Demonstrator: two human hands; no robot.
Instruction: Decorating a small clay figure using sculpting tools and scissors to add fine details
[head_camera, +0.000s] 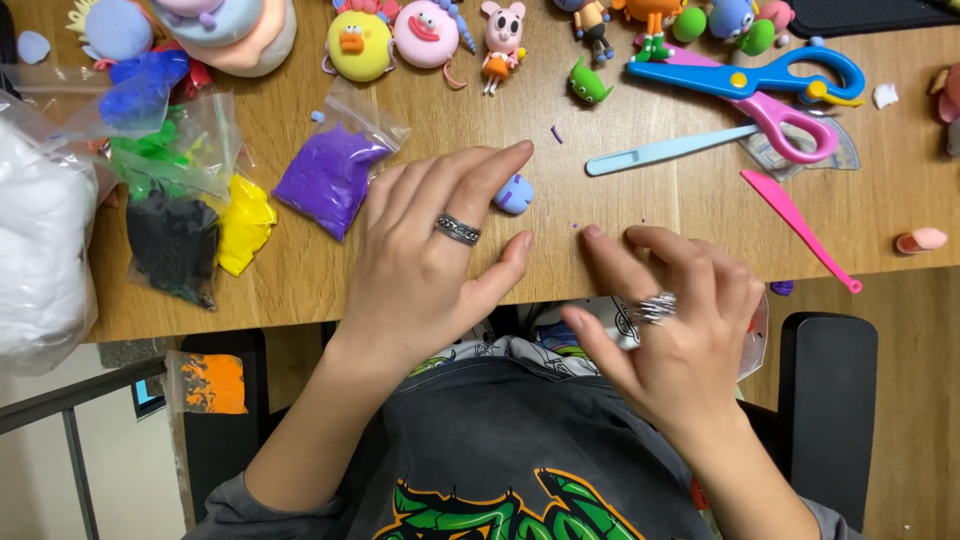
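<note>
Wooden table (640, 215) fills the upper part of the view, and the person sits at its near edge in a dark grey shirt. The left hand (425, 270) lies flat on the wood with the fingers spread wide; it holds nothing. Its index finger touches a small pale purple clay ball (515, 193), which rests on the table just beside the fingertip. A silver ring sits on one finger of this hand. The right hand (675, 315) is at the table edge, fingers bent a little and loosely apart, the fingertips resting on the wood; it also grips nothing.

Left of the hands are clear bags of clay: a purple bag (335, 172), a yellow bag (245, 225) and a black bag (172, 245). Behind the hands stand small clay figures, among them a yellow duck figure (358, 45). Blue and pink scissors (765, 85), a light blue modelling tool (665, 150) and a pink modelling tool (795, 225) lie at the right.
</note>
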